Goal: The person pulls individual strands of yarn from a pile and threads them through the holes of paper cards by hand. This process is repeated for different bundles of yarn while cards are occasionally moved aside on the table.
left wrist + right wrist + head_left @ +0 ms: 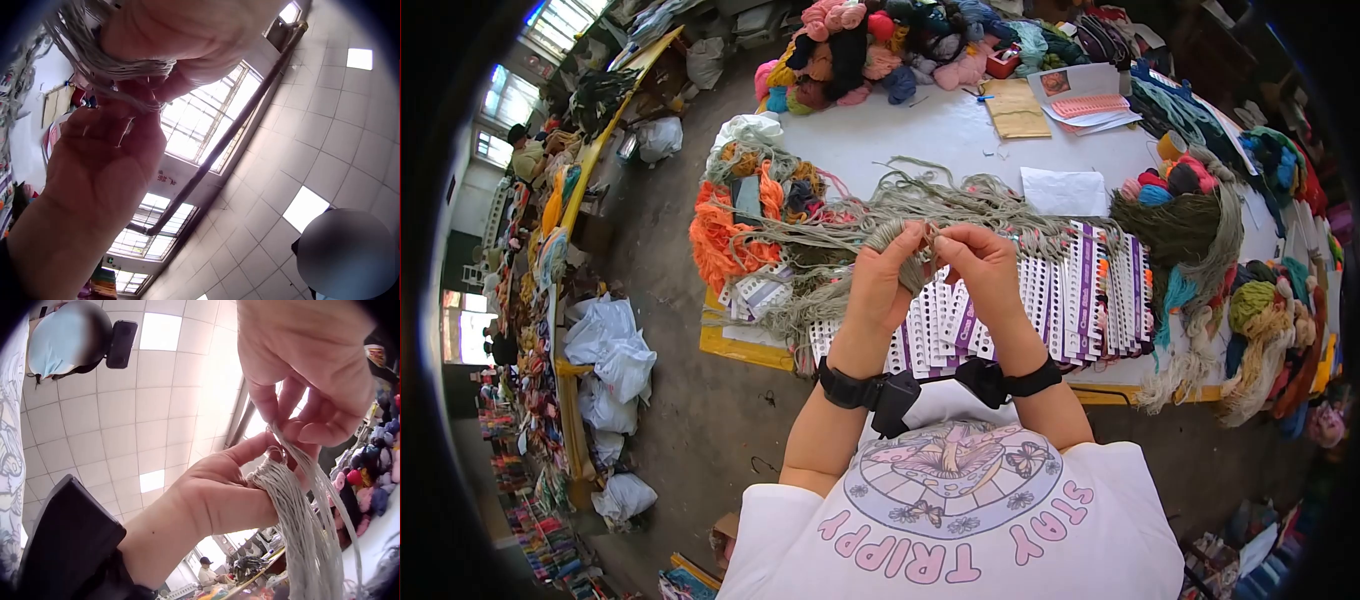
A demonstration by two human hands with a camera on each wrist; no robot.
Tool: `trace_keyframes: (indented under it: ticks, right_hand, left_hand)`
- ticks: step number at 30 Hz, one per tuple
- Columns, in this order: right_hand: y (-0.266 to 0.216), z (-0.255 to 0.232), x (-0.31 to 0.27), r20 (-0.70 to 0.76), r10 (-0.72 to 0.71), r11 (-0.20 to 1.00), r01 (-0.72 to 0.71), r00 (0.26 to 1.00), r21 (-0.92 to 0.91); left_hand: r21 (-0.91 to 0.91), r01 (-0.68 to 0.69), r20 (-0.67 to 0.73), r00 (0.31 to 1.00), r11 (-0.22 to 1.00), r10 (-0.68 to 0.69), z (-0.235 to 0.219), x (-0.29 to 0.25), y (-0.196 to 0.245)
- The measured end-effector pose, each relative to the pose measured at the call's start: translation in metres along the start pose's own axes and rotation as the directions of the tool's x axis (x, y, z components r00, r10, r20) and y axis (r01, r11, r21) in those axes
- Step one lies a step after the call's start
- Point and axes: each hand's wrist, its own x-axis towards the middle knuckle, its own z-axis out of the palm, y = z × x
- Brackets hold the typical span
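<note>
Hanging in thin, smooth strands, a grey yarn bundle (297, 519) is trailing from the left hand (885, 280), whose thumb and fingers are grasping its looped top above the tabletop (840, 140), towards the near edge. The right hand (982, 265) is pinching a few slack strands beside that top, possibly forming one small loop, though the crossing fingers are partly hiding it. Flat white cards (1090, 290) with punched holes and purple bands are lining the near edge; stringy orange yarn (718, 235) is lying by the left edge, and rounded, multicoloured skeins (880, 62) are crowding the far edge.
</note>
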Motion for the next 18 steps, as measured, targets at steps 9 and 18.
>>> trace_keyframes:
  ticks: [9, 18]
  right_hand:
    - [-0.001, 0.004, -0.001, 0.045, -0.088, 0.996, 0.087, 0.995, 0.032]
    - [0.005, -0.001, 0.005, 0.025, 0.140, 0.984, -0.141, 0.990, 0.112]
  left_hand:
    - [0.053, 0.005, -0.020, 1.000, 0.999, -0.004, -0.007, 0.000, -0.004]
    - [-0.013, 0.030, -0.037, 0.999, 0.999, -0.030, -0.012, 0.002, -0.004]
